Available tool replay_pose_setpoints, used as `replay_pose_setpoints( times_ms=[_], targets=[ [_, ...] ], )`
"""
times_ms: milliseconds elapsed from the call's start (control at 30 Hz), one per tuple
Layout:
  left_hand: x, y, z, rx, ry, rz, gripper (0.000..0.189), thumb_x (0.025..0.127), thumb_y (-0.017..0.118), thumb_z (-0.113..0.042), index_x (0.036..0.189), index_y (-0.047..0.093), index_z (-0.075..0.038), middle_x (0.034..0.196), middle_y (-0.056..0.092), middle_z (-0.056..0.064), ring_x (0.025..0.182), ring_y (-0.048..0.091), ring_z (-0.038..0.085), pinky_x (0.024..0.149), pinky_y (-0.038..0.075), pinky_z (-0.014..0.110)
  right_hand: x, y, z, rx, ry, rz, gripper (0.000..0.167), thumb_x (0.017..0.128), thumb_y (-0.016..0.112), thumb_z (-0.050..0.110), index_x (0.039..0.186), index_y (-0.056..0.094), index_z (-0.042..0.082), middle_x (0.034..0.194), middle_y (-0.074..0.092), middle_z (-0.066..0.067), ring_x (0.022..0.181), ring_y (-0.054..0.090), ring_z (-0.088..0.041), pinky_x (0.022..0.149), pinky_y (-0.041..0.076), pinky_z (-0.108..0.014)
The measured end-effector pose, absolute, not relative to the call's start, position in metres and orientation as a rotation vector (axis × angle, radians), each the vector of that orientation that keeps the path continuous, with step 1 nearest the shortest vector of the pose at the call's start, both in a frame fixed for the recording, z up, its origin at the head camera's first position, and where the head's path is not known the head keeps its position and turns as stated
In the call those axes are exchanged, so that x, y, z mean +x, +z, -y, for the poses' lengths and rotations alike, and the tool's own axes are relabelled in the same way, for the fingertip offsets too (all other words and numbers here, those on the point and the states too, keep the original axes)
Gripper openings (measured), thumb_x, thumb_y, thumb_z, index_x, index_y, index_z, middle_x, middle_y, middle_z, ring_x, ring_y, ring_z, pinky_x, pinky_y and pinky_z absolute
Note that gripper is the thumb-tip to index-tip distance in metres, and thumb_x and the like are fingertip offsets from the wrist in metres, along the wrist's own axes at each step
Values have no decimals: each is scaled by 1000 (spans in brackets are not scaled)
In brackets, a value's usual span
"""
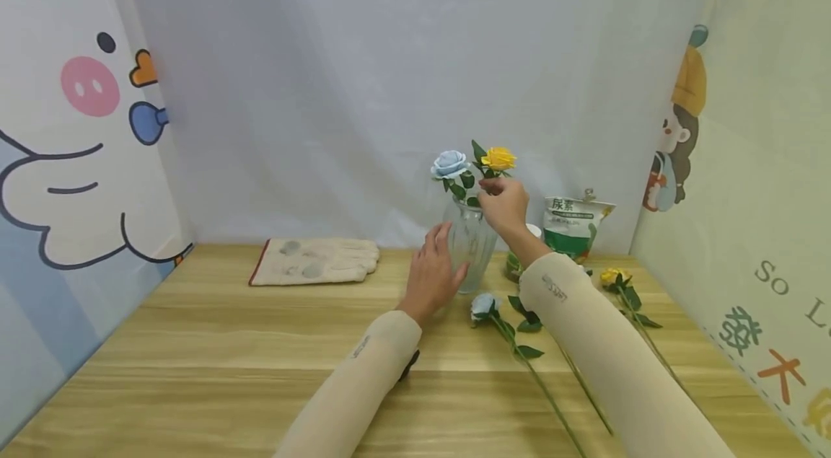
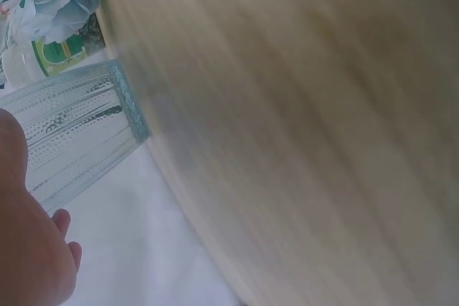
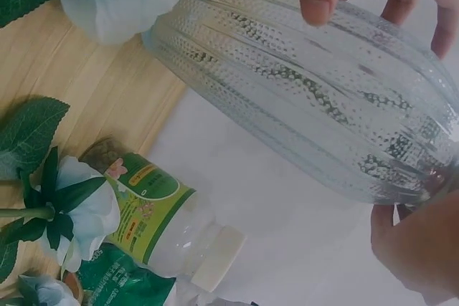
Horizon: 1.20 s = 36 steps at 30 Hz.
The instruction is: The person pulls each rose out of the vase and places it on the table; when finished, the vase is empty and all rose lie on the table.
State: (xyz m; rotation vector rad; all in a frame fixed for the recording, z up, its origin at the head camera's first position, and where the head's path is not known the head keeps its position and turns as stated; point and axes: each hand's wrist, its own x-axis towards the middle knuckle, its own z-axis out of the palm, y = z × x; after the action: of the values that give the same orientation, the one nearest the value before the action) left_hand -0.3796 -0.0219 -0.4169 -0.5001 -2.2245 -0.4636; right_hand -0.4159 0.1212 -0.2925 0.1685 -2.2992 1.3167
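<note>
A ribbed clear glass vase (image 1: 470,245) stands upright on the wooden table, a light blue rose (image 1: 450,164) in its mouth. My left hand (image 1: 431,274) holds the vase's side, its thumb and fingers spread around the glass (image 3: 287,91). At the rim, my right hand (image 1: 505,207) pinches a yellow rose (image 1: 498,158) just under its bloom. The lower part of that stem is hard to make out through the glass. Another light blue rose (image 1: 484,306) lies in front of the vase, its stem pointing toward me.
White work gloves (image 1: 318,261) lie flat at the left. Behind my right arm are a green-labelled bottle (image 3: 154,191) and a clipped green-and-white bag (image 1: 571,227). A second yellow rose (image 1: 613,278) lies at the right. Something black (image 1: 409,366) shows beside my left sleeve.
</note>
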Motion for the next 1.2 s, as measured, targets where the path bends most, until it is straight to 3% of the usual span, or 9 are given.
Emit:
replay_pose_setpoints(
  times_ms=[600, 800, 1000, 1200],
  targets=[
    [-380, -420, 18, -477, -437, 2219, 85, 87, 76, -37, 146, 27, -2, 134, 47, 21, 89, 66, 30, 77, 53, 43, -410, -284, -136, 322, 1248, 2220, 28, 93, 65, 4, 121, 69, 0, 120, 69, -15, 105, 68, -32, 87, 54, -42],
    [-381, -418, 20, -500, -514, 2185, 84, 85, 78, -33, 145, 29, -2, 133, 47, 22, 82, 65, 32, 75, 55, 44, -407, -274, -137, 342, 1213, 2196, 38, 89, 66, -1, 127, 66, 3, 124, 68, -10, 98, 71, -29, 76, 57, -40],
    [-380, -418, 21, -545, -710, 2219, 81, 87, 77, -27, 146, 28, -3, 136, 45, 22, 87, 64, 35, 76, 55, 44, -401, -264, -139, 360, 1237, 2073, 38, 86, 65, -5, 124, 68, 3, 119, 70, -9, 91, 72, -29, 70, 56, -25],
    [-381, -418, 22, -532, -776, 2302, 80, 91, 74, -29, 148, 25, -2, 138, 44, 24, 87, 64, 34, 75, 56, 44, -391, -250, -149, 395, 1275, 1986, 36, 89, 64, -2, 125, 67, 4, 120, 69, -8, 93, 71, -28, 56, 46, -13]
  ],
)
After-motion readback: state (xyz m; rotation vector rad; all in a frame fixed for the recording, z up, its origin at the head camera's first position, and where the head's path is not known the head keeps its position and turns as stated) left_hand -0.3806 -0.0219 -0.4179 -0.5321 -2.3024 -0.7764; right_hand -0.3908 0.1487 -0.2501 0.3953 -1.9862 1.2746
